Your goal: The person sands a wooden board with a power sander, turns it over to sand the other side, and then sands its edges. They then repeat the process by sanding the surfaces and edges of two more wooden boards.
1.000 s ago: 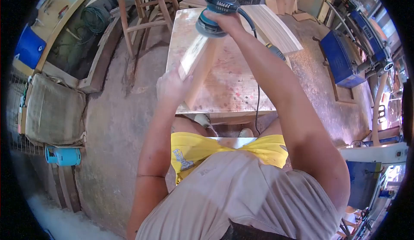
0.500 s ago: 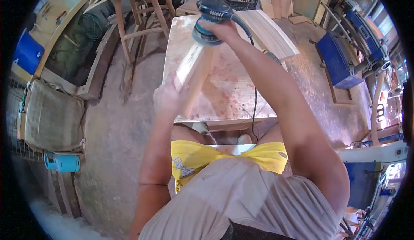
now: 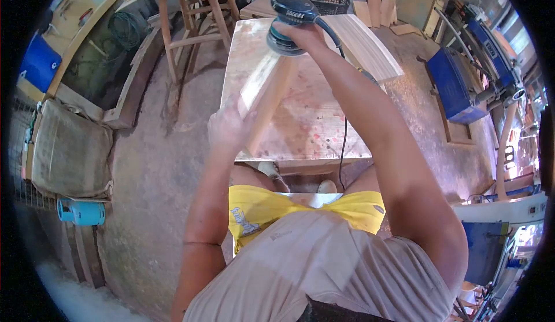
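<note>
My right hand (image 3: 302,35) is wrapped round the body of a dark blue-green orbital sander (image 3: 292,10). The sander's round pad rests on the far end of a pale wooden board (image 3: 258,83), which stands on its edge. Closer to me, my left hand (image 3: 229,123) grips the near part of this board, with some fingers hidden behind it. Under the board is a worktable (image 3: 315,113) with reddish stains. The sander's cord runs back beside my right forearm and down over the table's near edge.
Several pale planks (image 3: 363,47) lie at the table's right rear. Behind stand a black plastic basket (image 3: 328,1) and a wooden stool (image 3: 196,38). A blue machine (image 3: 457,85) is on the right; a padded seat (image 3: 72,151) and a light-blue gas cylinder (image 3: 82,212) are on the left.
The sander in my right hand has shifted slightly right and up in the view, still at the board's far end. My left hand keeps its hold on the board.
</note>
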{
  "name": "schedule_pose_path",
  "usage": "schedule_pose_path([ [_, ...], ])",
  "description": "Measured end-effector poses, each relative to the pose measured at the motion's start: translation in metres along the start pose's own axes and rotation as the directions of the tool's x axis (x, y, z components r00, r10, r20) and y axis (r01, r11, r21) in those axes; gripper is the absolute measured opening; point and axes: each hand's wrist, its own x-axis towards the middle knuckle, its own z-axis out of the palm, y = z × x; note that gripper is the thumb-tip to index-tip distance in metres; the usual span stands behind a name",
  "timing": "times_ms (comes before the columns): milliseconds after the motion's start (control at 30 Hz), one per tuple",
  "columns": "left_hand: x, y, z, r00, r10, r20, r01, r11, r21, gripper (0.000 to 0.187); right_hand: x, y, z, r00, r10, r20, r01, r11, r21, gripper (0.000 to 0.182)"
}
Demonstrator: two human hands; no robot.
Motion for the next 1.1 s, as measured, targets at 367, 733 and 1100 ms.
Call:
schedule_pose_path([
  [367, -0.001, -0.003, 0.006, 0.997, 0.047, -0.059, -0.046, 0.999, 0.018, 0.055, 0.021, 0.015, 0.000, 0.996, 0.035, -0.083, -0.034, 0.999, 0.008, 0.055],
  [733, -0.001, -0.005, 0.005, 0.999, 0.041, -0.016, -0.040, 0.998, 0.041, 0.061, 0.066, 0.050, -0.016, 0.990, -0.041, -0.135, 0.036, 0.999, -0.035, 0.055],
  [1100, -0.015, -0.075, -0.069, 0.981, 0.039, 0.188, -0.030, 0.998, -0.053, 0.061, 0.037, 0.042, -0.030, 0.992, -0.123, -0.003, 0.123, 0.992, -0.017, 0.061],
])
